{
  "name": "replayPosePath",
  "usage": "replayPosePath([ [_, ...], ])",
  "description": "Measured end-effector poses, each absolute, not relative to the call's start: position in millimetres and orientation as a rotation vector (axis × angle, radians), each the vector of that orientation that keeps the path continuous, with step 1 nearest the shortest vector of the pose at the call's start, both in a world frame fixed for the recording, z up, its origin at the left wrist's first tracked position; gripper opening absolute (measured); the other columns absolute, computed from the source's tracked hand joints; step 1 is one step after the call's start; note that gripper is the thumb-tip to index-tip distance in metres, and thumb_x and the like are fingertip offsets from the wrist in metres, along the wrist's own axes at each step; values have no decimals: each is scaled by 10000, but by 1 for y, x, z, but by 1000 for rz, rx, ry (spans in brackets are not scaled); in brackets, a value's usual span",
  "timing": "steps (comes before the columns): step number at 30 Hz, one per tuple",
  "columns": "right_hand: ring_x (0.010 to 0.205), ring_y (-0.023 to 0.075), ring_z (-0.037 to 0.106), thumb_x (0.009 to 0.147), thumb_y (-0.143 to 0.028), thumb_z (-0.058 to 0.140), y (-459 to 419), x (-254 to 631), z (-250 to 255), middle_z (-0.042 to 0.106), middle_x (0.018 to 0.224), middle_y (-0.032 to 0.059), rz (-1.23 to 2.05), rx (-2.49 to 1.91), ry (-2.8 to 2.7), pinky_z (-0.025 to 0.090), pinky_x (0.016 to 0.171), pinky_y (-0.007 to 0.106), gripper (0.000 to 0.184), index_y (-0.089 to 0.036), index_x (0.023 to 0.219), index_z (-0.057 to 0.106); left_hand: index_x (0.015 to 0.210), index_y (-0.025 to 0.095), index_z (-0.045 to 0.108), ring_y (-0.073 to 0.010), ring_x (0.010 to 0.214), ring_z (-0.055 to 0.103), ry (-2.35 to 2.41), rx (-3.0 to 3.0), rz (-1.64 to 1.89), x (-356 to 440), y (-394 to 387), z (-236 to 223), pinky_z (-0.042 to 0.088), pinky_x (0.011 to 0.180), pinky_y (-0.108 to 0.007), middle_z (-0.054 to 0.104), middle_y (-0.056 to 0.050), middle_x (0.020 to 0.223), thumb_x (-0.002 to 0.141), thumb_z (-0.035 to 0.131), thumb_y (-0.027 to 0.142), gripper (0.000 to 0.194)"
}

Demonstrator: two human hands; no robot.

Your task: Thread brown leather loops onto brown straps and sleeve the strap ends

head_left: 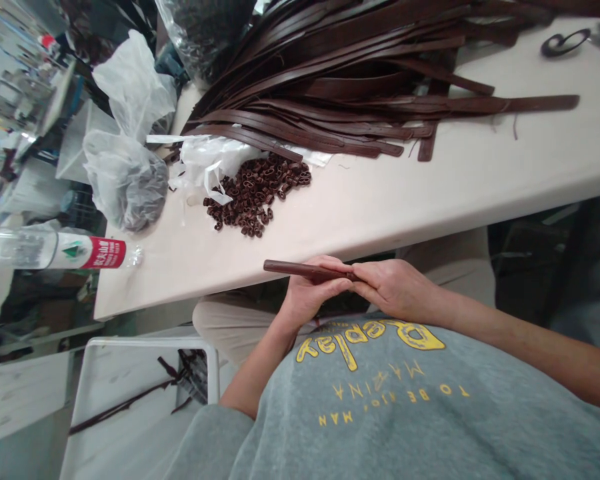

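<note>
My left hand [307,293] and my right hand [395,288] meet just below the table's near edge, over my lap. Both are closed on one dark brown leather strap [295,269]. Its free end sticks out to the left past my left fingers, and the rest is hidden under my hands. On the white table [430,193] beyond lies a heap of small brown leather loops [255,193]. A big pile of long brown straps [355,80] lies further back.
A plastic bottle with a red label [55,250] lies at the table's left corner. Clear plastic bags [125,177] sit beside it. Black scissors [563,43] rest at the far right. A white crate [145,400] holding a few straps stands on the floor at lower left.
</note>
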State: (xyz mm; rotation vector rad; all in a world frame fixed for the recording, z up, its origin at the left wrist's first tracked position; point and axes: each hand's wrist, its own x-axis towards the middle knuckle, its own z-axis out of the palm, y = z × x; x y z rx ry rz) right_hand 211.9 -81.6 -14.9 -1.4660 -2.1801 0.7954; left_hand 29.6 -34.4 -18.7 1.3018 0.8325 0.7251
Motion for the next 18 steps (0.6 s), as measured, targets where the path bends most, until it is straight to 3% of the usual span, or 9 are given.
replayPosePath([
  [3, 669, 182, 629, 985, -387, 451, -79, 217, -10, 716, 774, 56, 932, -1452, -2128, 398, 591, 275, 295, -184, 852, 619, 876, 200, 766, -156, 835, 629, 834, 1328, 707, 23, -29, -20, 510, 785, -278, 692, -31, 877, 725, 821, 320, 201],
  [7, 679, 161, 614, 933, -379, 526, -80, 238, -4, 692, 816, 21, 1401, -1320, -1919, 447, 600, 262, 225, -182, 952, 635, 879, 210, 770, -148, 845, 627, 847, 1306, 786, 7, -17, -19, 503, 780, -258, 689, -26, 896, 717, 828, 299, 194],
  [11, 618, 142, 595, 883, -300, 569, -82, 247, 1, 648, 705, -15, 1707, -1305, -1664, 453, 539, 235, 139, -179, 862, 636, 899, 187, 761, -143, 806, 634, 846, 1156, 836, 6, -13, -20, 509, 761, -251, 695, -27, 868, 669, 859, 351, 300],
  [14, 615, 137, 601, 912, -286, 538, -77, 241, 7, 643, 674, -12, 1648, -1216, -1670, 482, 576, 241, 196, -180, 782, 641, 1065, 203, 729, -149, 823, 651, 788, 1015, 855, 21, -17, -20, 522, 789, -267, 713, -37, 924, 649, 870, 397, 480],
  [18, 661, 159, 651, 953, -335, 521, -64, 231, 24, 693, 727, 6, 1349, -1108, -1699, 534, 640, 266, 265, -205, 798, 692, 1276, 257, 622, -237, 1032, 647, 637, 992, 815, 51, -26, -16, 539, 865, -348, 659, -92, 1230, 549, 922, 407, 801],
])
